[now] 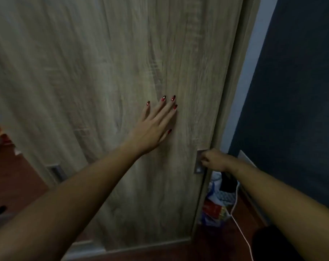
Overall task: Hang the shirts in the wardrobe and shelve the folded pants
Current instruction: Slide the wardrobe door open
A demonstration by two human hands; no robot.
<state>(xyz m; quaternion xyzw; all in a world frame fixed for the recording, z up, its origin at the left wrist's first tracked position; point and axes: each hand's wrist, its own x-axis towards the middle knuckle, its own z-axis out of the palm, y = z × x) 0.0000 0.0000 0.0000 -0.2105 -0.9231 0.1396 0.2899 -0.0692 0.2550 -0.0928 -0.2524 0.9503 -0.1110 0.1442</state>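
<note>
A tall wardrobe door [103, 72] of pale wood grain fills most of the view. My left hand [156, 123] lies flat against it with the fingers straight and spread. Low on the door's right edge is a small metal recessed handle [198, 167], and my right hand [214, 160] has its fingers curled into it. No shirts or folded pants show in this view.
A second metal handle [55, 169] shows at the door's lower left. Right of the wardrobe stands a dark blue wall [295, 91]. On the reddish floor beside it lie bags and boxes [219, 202] and a white cable [237, 223].
</note>
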